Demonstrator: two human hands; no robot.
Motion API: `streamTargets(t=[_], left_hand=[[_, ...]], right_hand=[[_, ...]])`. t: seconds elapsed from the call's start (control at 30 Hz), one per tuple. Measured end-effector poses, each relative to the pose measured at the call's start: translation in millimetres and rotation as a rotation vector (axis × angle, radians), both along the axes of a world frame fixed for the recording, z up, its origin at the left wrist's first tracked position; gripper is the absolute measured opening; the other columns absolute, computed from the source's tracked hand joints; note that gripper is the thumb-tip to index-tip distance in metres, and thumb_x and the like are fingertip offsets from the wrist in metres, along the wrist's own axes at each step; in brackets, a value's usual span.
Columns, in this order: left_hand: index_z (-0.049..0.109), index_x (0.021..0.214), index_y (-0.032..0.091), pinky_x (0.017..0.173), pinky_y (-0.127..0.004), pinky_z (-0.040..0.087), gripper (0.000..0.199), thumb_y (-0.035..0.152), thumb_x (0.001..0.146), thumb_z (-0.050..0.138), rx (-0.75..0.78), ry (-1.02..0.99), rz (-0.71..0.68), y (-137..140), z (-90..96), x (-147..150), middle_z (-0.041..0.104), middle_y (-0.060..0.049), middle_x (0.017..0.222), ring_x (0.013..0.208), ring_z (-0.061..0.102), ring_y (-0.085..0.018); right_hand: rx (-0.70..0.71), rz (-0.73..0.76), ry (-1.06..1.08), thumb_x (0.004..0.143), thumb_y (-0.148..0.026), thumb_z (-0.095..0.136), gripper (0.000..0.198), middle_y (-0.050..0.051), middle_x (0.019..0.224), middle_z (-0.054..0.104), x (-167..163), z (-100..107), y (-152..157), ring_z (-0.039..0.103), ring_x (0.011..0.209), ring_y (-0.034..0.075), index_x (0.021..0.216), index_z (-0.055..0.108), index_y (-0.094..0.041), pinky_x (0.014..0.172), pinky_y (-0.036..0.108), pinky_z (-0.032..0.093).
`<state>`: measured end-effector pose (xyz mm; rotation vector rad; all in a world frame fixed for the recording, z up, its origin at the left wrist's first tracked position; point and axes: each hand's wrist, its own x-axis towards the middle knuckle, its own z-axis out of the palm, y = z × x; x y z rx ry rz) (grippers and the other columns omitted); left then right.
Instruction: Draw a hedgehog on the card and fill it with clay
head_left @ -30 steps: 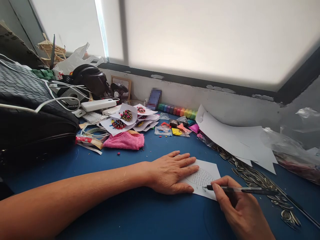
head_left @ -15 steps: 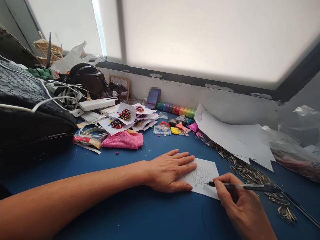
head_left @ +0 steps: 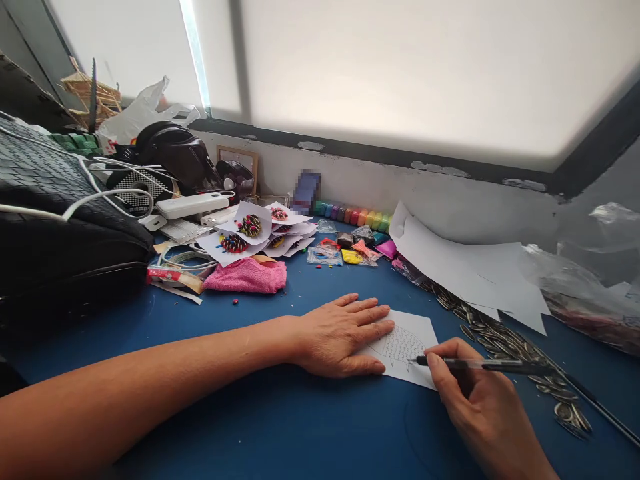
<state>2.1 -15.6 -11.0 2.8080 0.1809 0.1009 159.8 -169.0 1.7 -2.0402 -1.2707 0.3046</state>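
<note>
A small white sheet of paper (head_left: 423, 327) lies on the blue table, bearing a line drawing of a rounded body filled with small marks and short legs below. My left hand (head_left: 345, 337) rests flat across the sheet's left part, fingers stretched out, covering some of the drawing. My right hand (head_left: 483, 397) is closed around a black pen (head_left: 470, 364). The pen's tip is at the lower edge of the drawing, by the legs. Just beyond my right hand lies a pile of striped sunflower seeds (head_left: 493, 333).
Behind are decorated paper cards (head_left: 250, 227), a pink cloth (head_left: 245, 276), bagged coloured clay (head_left: 353, 257) and a row of coloured tubs (head_left: 355, 217). Larger white sheets (head_left: 465, 267) and a plastic bag (head_left: 585, 293) lie to the right. A black bag (head_left: 65, 227) stands left.
The view has shifted slightly, so the hands and paper sit a little higher. The pen stays at the drawing's lower edge, and my left hand still lies flat.
</note>
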Motion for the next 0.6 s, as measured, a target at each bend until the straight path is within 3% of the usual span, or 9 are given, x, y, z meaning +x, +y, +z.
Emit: streamTargets(t=[0.3, 0.4, 0.6], left_hand=[[0.022, 0.152, 0.016, 0.119, -0.048, 0.008, 0.071, 0.058, 0.095, 0.033, 0.014, -0.007, 0.001, 0.5, -2.3, 0.2, 0.015, -0.011, 0.159, 0.147, 0.01, -0.029], [0.023, 0.151, 0.016, 0.119, -0.047, 0.006, 0.071, 0.057, 0.095, 0.036, 0.051, -0.059, -0.007, 0.9, -3.7, -0.4, 0.014, -0.012, 0.159, 0.148, 0.009, -0.028], [0.032, 0.147, 0.016, 0.12, -0.046, 0.006, 0.069, 0.057, 0.093, 0.041, 0.08, -0.082, -0.003, 1.2, -3.4, -1.1, 0.017, -0.012, 0.158, 0.148, 0.01, -0.029]], right_hand=[[0.016, 0.059, -0.036, 0.087, -0.053, 0.043, 0.033, -0.008, 0.051, 0.024, 13.4, -10.1, 0.0, 0.023, 0.044, 0.01, 0.072, 0.053, -0.024, 0.042, 0.025, 0.018], [0.026, 0.084, -0.025, 0.086, -0.055, 0.046, 0.036, -0.008, 0.046, 0.031, 23.8, -12.0, 1.7, 0.028, 0.039, 0.009, 0.07, 0.054, -0.024, 0.039, 0.024, 0.02], [0.053, 0.003, 0.137, 0.083, -0.06, 0.049, 0.043, -0.004, 0.048, 0.045, 40.1, 4.8, 6.8, 0.039, 0.043, 0.01, 0.062, 0.05, -0.022, 0.043, 0.023, 0.034]])
